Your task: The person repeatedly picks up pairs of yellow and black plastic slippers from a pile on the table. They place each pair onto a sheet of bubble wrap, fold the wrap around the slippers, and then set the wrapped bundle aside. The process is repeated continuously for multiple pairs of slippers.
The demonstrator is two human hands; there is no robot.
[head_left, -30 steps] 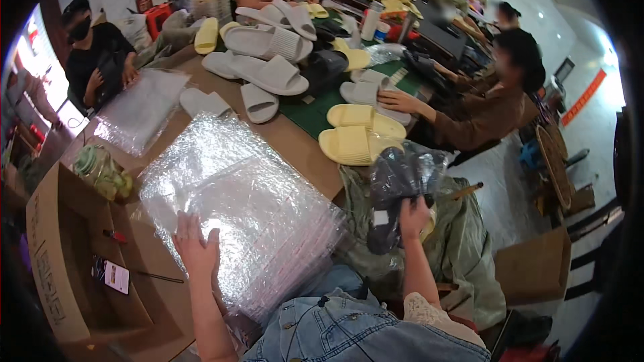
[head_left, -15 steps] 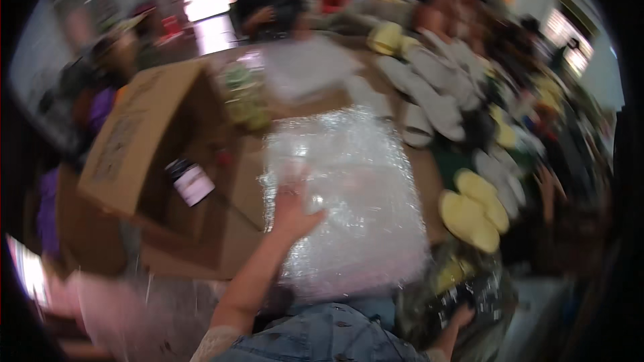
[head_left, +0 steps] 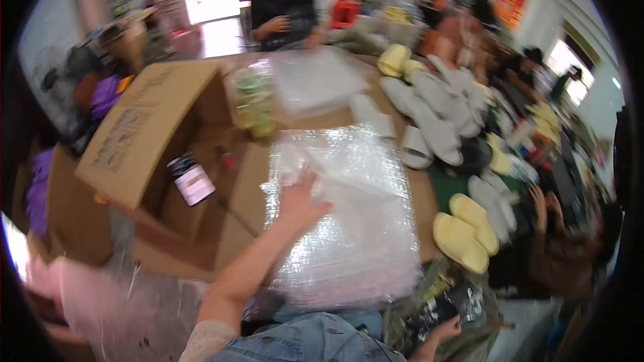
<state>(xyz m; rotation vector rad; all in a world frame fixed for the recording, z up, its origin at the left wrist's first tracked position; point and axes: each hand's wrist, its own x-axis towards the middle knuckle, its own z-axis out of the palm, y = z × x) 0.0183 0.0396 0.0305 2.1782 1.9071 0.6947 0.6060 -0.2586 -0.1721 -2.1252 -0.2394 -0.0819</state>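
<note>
My left hand (head_left: 302, 202) lies flat, fingers spread, on a thick stack of clear plastic bags (head_left: 355, 234). The stack rests on a cardboard-covered table in front of me, and its lower edges look pinkish. Low on the right, my right hand (head_left: 446, 328) is closed at the edge of a dark packet (head_left: 436, 315) with white marks and a shiny clear wrap. What is inside the packet cannot be made out. That packet is over an olive-green sack (head_left: 486, 328) beside the table.
An open cardboard box (head_left: 147, 127) lies on its side at left, with a phone-like object (head_left: 193, 184) in its mouth. White slippers (head_left: 429, 121) and yellow slippers (head_left: 463, 234) are heaped at right. More clear plastic sheets (head_left: 315, 80) lie farther back. Several people sit or stand around.
The view has steadied and shifted a little. My right hand and the dark packet have moved slightly left and down. My left hand stays on the bag stack.
</note>
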